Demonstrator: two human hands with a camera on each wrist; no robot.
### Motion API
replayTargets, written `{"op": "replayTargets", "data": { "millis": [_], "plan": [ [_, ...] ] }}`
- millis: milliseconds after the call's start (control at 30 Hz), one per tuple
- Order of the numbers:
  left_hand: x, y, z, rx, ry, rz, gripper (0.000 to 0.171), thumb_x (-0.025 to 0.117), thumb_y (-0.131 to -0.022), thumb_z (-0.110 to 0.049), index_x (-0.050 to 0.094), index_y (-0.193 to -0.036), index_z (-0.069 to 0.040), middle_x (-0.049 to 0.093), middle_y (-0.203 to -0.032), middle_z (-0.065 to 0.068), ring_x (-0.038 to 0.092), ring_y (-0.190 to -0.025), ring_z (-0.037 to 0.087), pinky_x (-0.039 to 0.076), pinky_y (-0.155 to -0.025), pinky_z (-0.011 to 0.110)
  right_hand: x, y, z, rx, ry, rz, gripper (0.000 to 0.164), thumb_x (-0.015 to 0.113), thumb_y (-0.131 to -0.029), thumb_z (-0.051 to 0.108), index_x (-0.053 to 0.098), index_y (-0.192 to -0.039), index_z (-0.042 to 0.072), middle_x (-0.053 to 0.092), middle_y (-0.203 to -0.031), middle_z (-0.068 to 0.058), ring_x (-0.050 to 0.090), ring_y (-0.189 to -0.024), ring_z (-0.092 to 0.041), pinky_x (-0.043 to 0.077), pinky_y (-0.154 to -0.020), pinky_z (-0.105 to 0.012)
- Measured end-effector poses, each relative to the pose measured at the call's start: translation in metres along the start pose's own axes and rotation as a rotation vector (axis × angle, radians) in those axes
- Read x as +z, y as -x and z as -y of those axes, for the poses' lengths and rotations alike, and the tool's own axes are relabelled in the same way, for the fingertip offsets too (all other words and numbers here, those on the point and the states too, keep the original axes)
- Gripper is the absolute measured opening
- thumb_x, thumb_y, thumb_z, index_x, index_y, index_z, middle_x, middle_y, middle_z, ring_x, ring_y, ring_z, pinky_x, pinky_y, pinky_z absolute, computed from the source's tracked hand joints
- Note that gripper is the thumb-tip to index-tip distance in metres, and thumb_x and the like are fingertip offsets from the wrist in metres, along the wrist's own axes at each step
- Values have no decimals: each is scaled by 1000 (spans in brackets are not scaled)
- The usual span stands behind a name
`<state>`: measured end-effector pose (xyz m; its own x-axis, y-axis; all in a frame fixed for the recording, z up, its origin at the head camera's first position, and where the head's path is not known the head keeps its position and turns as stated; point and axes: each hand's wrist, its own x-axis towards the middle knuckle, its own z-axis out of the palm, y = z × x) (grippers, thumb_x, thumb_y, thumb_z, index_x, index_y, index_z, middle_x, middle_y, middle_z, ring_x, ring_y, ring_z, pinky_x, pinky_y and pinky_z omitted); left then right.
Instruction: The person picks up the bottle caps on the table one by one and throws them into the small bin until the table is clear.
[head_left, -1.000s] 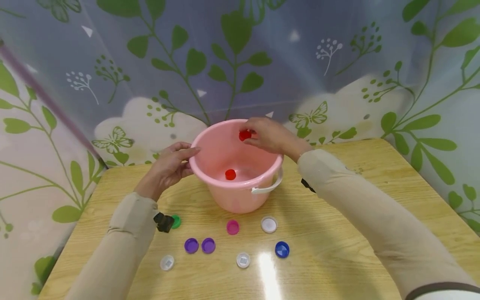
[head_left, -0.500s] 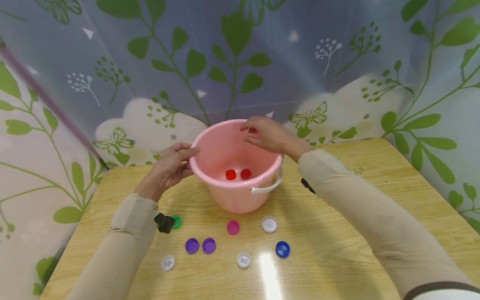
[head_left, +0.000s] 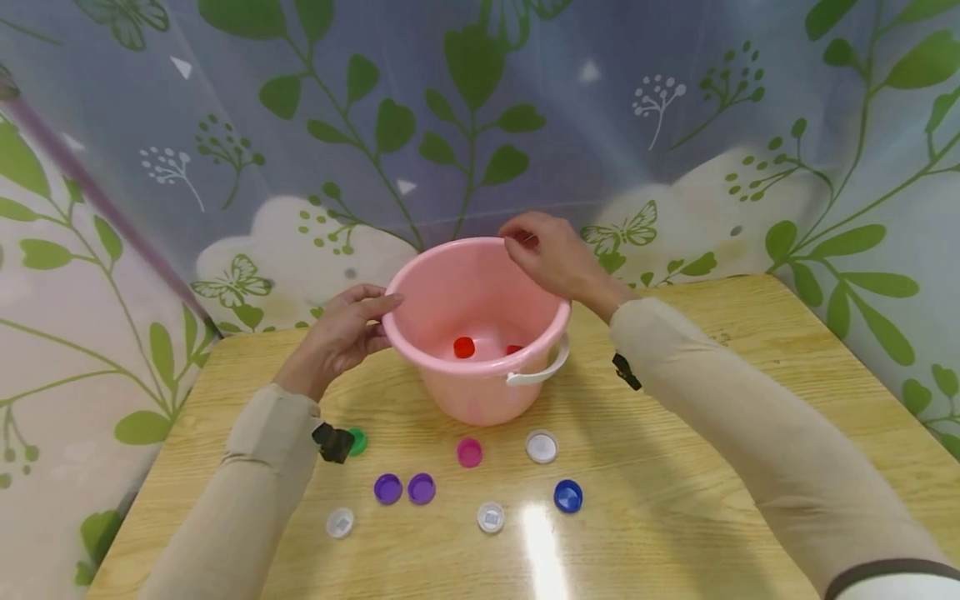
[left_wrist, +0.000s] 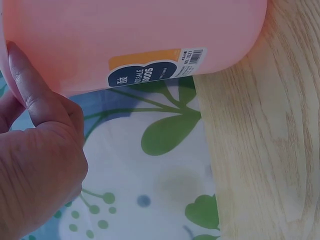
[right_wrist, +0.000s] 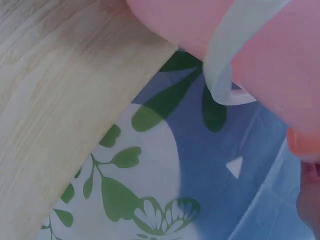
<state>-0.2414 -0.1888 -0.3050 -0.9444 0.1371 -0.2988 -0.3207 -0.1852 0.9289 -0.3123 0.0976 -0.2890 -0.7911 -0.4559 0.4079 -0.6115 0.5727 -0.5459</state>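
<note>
Left hand point(head_left: 337, 337), left of the frame's centre: its grip is closed on the pink bucket point(head_left: 480, 398), thumb over the rim and fingers along the outside. Over to the right hand point(head_left: 558, 254), fingers bent, thumb right at the bucket's upper right rim; whether it has hold of the rim or merely rests there, I cannot tell, but no cap shows in it. The bucket itself stands upright at mid-frame, white handle point(head_left: 540, 375) hanging down its lower right side.

And the score, as far as it shows: two caps in, eight out. Inside, one red cap point(head_left: 463, 347) lies in plain sight on the bucket's floor; a second red cap point(head_left: 513, 350) peeks out, partly hidden by the near rim.

Outward we go, to the table point(head_left: 637, 517) in the lower frame! Two purple caps point(head_left: 387, 489) point(head_left: 422, 488) side by side at lower left; three white ones point(head_left: 341, 522) point(head_left: 491, 517) point(head_left: 542, 447) spread from lower left to right of centre; one pink cap point(head_left: 469, 452) just below the bucket; one blue cap point(head_left: 567, 496) at lower right; one green cap point(head_left: 357, 441), partly covered by the black wrist device point(head_left: 332, 442). Ten caps, one bucket!
</note>
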Motion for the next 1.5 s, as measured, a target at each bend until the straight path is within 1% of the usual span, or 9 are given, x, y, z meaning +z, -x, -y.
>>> {"op": "replayTargets", "data": {
  "millis": [233,333,500,700,867,1000,1133,1367,1500],
  "plan": [
    [2,0,0,5,-11,-1,25,63,-94,-14,45,-109,-5,60,-75,9,60,-52,13,55,-52,22,-24,12,-1,-65,12,-14,28,59,-94,23,64,-115,5,61,-113,-6,57,-102,-19,48,-92,-32],
    [1,0,-1,5,-11,1,27,63,-94,-14,45,-110,-5,60,-75,9,60,-53,13,55,-52,22,-34,22,2,-119,37,-4,29,59,-93,25,64,-114,6,62,-113,-6,57,-102,-20,47,-91,-35],
    [2,1,-1,5,-13,12,28,63,-94,-15,44,-112,-5,60,-76,10,61,-53,13,55,-53,22,-44,48,10,-269,69,-18,26,62,-92,20,66,-113,5,62,-114,-6,57,-102,-21,47,-90,-39],
    [2,1,-3,15,-4,9,25,62,-94,-14,45,-109,-4,58,-78,9,59,-53,13,56,-54,23,-48,83,20,-433,98,-26,25,65,-89,14,67,-112,5,62,-117,-5,55,-111,-22,45,-95,-39],
    [1,1,-5,23,-4,8,25,63,-94,-13,45,-108,-4,58,-77,8,58,-52,12,56,-53,22,-47,111,22,-480,82,-29,27,66,-86,14,67,-112,6,61,-118,-6,55,-111,-22,45,-96,-39],
    [0,2,-4,6,-5,10,27,63,-93,-14,43,-109,-4,58,-77,9,59,-53,13,56,-55,23,-40,136,21,-500,65,-14,28,63,-89,20,66,-113,6,61,-118,-7,55,-111,-22,45,-96,-36],
    [-1,3,-3,2,-7,13,29,63,-93,-14,42,-111,-4,59,-77,9,61,-54,13,56,-56,23,-25,161,16,-505,84,61,30,60,-93,28,65,-115,8,59,-120,-4,54,-111,-18,45,-96,-31],
    [0,3,-3,-1,1,20,30,65,-92,-14,43,-110,-4,59,-78,9,61,-54,13,56,-56,23,4,198,7,-485,143,332,33,65,-92,26,61,-122,15,56,-124,-1,52,-114,-15,50,-91,-36],
    [1,3,-1,-3,-1,22,29,64,-93,-14,44,-110,-4,58,-78,9,60,-55,13,56,-57,23,19,215,6,-452,135,455,32,67,-91,27,61,-122,17,56,-124,1,51,-114,-12,50,-91,-32]
  ]
}}
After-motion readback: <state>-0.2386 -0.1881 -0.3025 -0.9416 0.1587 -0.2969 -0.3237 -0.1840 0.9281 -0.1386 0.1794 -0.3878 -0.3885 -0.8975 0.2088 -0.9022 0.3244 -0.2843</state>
